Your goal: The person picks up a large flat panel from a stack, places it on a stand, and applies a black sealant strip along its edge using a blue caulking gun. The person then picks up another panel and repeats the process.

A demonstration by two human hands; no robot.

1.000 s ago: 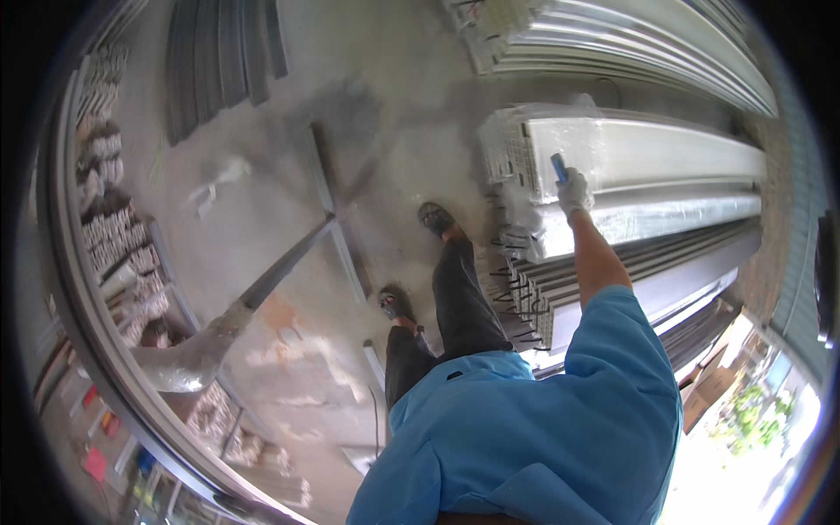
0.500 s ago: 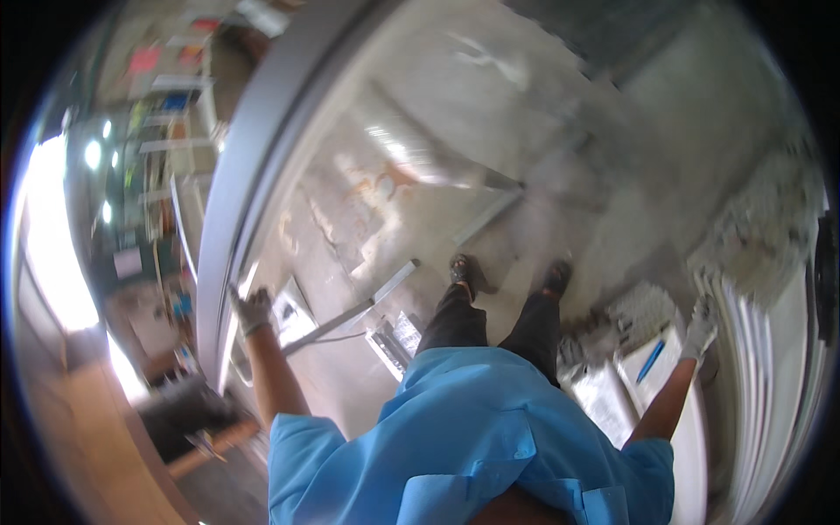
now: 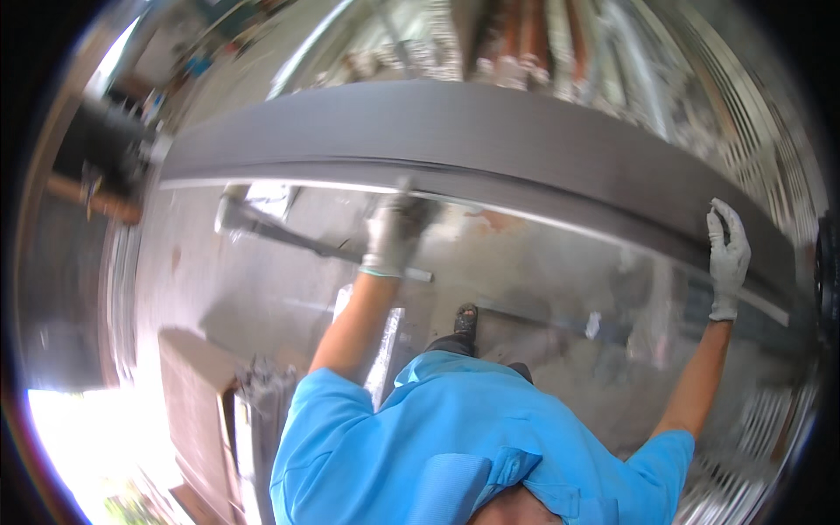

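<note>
Grey panel spans before you, probably stiff, unwieldy (maybe slick); hold its near edge, hands wide. Your right hand has fingers apart; your blurred left hand's grip I cannot tell.

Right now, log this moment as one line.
Long grey panel: crosswise ahead | gloved left hand: at its near side, blurred, grip unclear | gloved right hand: open over its face, contact unclear

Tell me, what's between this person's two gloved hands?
In the head view, part of the long grey beam spans the stretch from the left hand to the right hand; floor shows below its pale edge.
</note>
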